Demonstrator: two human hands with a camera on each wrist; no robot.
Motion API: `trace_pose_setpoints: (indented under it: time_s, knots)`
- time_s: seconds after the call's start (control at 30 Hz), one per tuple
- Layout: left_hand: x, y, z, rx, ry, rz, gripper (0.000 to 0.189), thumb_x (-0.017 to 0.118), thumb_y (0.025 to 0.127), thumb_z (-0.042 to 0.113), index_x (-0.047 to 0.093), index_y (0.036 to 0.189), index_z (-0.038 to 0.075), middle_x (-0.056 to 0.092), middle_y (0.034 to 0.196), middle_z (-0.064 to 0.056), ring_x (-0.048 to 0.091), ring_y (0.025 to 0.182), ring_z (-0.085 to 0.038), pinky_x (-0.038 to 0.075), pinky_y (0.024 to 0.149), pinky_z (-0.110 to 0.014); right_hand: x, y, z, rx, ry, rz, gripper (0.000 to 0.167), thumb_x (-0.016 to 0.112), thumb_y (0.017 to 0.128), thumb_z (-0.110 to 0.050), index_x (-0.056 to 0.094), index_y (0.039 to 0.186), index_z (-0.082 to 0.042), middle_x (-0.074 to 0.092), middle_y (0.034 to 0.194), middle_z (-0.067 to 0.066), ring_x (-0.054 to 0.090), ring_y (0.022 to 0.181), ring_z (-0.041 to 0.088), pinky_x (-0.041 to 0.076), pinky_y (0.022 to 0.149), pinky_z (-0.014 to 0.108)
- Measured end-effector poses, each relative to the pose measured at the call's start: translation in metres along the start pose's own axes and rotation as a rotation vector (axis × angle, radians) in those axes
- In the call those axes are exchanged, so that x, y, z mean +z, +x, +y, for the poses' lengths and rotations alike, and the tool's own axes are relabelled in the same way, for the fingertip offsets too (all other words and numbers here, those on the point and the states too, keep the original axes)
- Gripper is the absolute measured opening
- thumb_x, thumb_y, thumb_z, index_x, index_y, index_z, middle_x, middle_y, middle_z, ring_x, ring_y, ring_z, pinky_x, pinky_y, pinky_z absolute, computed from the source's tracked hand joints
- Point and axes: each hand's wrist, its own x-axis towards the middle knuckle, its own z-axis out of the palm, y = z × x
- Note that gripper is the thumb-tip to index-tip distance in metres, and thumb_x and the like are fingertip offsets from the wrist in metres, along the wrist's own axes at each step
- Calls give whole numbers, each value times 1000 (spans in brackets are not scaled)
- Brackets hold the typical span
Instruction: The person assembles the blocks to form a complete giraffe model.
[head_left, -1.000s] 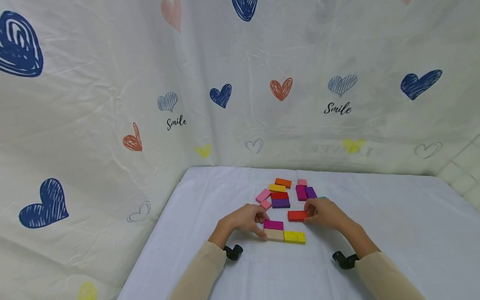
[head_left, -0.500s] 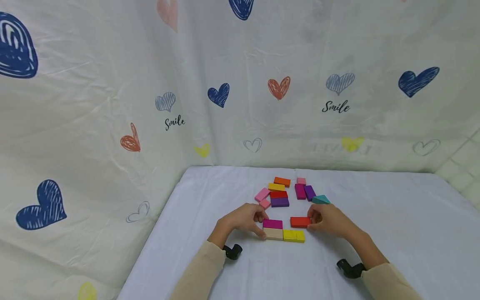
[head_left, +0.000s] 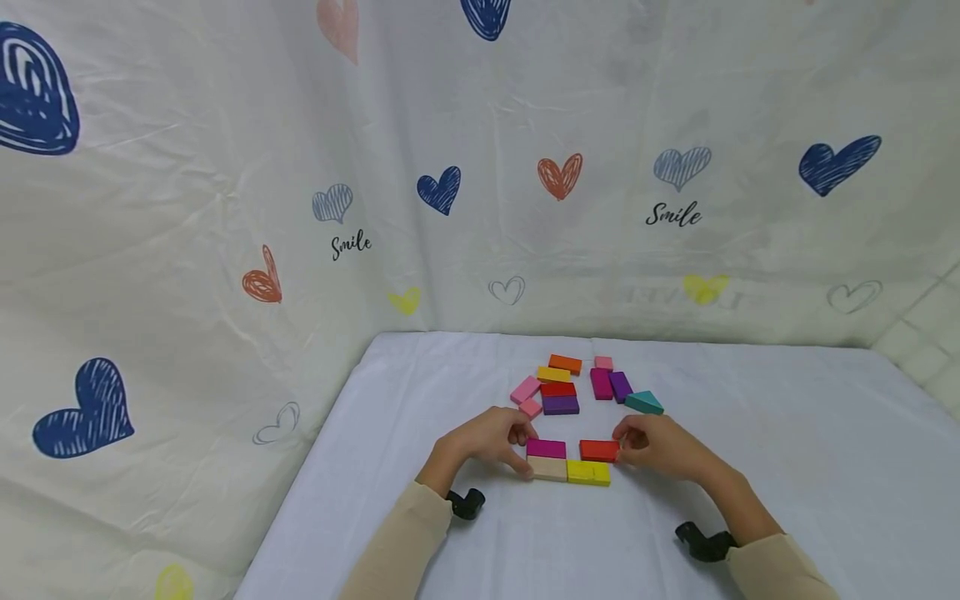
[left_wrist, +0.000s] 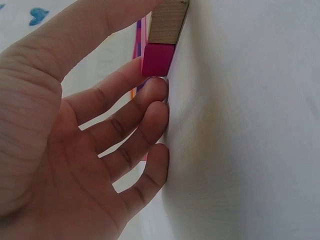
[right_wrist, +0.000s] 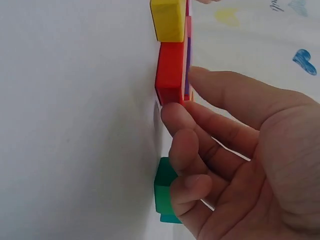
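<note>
My left hand (head_left: 491,440) pinches two wooden blocks lying side by side. Its thumb is at the near plain wood block (head_left: 547,468), and its index finger is behind the magenta block (head_left: 546,448). A yellow block (head_left: 588,472) continues the near row to the right. My right hand (head_left: 660,446) touches the right end of a red block (head_left: 598,451) with its fingertips. In the right wrist view, that red block (right_wrist: 169,70) sits close against the yellow one (right_wrist: 169,20); the thumb stays just off it, the other fingers loosely bent.
Farther back on the white tablecloth (head_left: 787,442) lie several blocks, among them a purple one (head_left: 561,405), an orange one (head_left: 565,364) and a pink one (head_left: 526,390). A teal triangular block (head_left: 643,402) is behind my right hand. A heart-printed curtain (head_left: 495,242) closes the back.
My right hand has brought the red block toward me, closer behind the yellow block, and its fingers have slid to the block's end. The teal block is now uncovered. My left hand keeps its place.
</note>
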Motion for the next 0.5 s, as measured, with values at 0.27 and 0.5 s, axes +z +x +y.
trace_pose_setpoints:
  time_s: [0.27, 0.5]
  knots:
    - [0, 0, 1, -14, 0, -1, 44, 93, 74, 30, 70, 112, 24, 62, 95, 8, 58, 93, -10, 52, 78, -21, 1, -1, 0, -32, 19, -24, 27, 78, 91, -22, 70, 114, -12, 64, 89, -1, 56, 85, 15, 52, 68, 21]
    - [0, 0, 0, -5, 0, -1, 45, 93, 74, 29, 70, 112, 23, 62, 95, 8, 58, 92, -10, 51, 78, -21, 6, 1, 1, -39, 39, -26, 23, 77, 91, -19, 70, 112, -12, 63, 87, -1, 56, 84, 16, 52, 68, 21]
